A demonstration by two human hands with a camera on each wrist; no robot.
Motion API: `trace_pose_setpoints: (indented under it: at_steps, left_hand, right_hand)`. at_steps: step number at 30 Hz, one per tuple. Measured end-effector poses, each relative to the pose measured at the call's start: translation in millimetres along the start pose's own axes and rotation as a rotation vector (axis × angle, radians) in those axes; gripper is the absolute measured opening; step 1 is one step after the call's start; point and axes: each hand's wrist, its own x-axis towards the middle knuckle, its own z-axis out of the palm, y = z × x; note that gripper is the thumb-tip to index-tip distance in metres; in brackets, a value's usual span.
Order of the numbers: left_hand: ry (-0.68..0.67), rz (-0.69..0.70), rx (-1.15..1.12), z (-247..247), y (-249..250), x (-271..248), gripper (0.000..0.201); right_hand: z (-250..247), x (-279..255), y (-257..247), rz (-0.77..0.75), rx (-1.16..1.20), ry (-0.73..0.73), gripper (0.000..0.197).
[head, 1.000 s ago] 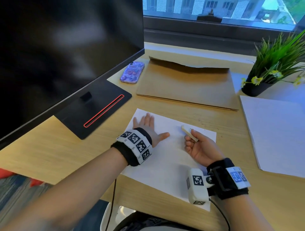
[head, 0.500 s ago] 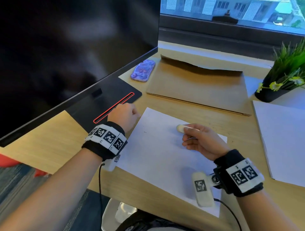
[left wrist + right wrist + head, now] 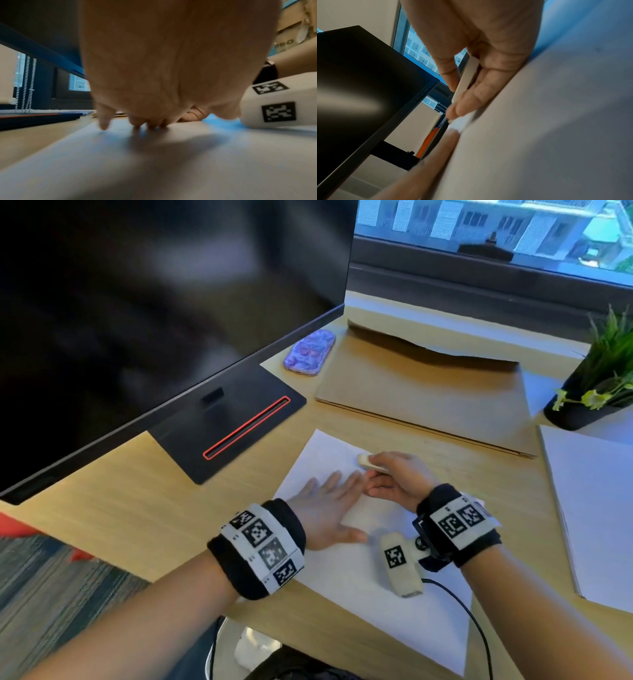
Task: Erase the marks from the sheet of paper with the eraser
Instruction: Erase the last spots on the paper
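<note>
A white sheet of paper (image 3: 363, 583) lies on the wooden desk in front of me. My left hand (image 3: 325, 501) lies flat on the sheet's upper left part, fingers straight and spread; the left wrist view shows its fingertips (image 3: 104, 121) touching the paper (image 3: 154, 169). My right hand (image 3: 394, 477) pinches a cream eraser (image 3: 368, 462) between thumb and fingers, its free end down on the sheet near the far edge. In the right wrist view the eraser (image 3: 465, 79) runs along my fingers toward the paper (image 3: 547, 121). No marks show clearly on the sheet.
A large dark monitor (image 3: 154, 313) on a black base (image 3: 233, 433) stands to the left. A phone (image 3: 310, 352) and brown cardboard (image 3: 424, 392) lie beyond the sheet. A potted plant (image 3: 596, 385) and a stack of white paper (image 3: 599, 508) sit to the right.
My left hand left the monitor base, where it was curled, and came back flat onto the sheet. The right hand with the eraser shifted slightly left along the sheet's far edge.
</note>
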Motion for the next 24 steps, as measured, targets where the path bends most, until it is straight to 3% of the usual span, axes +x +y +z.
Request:
trace_pose_setpoints:
  at_steps: [3, 7, 10, 14, 21, 24]
  left_hand:
    - [-0.06, -0.15, 0.123, 4.7, -5.3, -2.1, 0.088]
    - [0.039, -0.294, 0.054, -9.5, -18.3, -4.2, 0.089]
    - [0.088, -0.252, 0.013, -21.8, -37.6, 0.0, 0.098]
    - [0.051, -0.219, 0.012, -28.4, -55.7, 11.3, 0.11]
    - [0.032, -0.214, 0.021, -28.7, -58.7, 14.9, 0.113]
    - [0.009, -0.219, 0.021, -29.4, -59.4, 16.8, 0.114]
  right_hand:
    - [-1.7, -0.1, 1.6, 0.003, 0.007, 0.017, 0.009]
    - [-0.4, 1.4, 2.5, -0.002, -0.04, 0.034, 0.011]
    - [2.6, 1.4, 0.2, -0.031, -0.2, 0.032, 0.012]
    - [14.5, 0.1, -8.6, -0.121, -0.485, -0.013, 0.013]
    - [40.3, 18.0, -22.0, -0.266, -0.924, 0.031, 0.021]
    - [43.6, 8.6, -14.3, -0.279, -1.115, -0.035, 0.023]
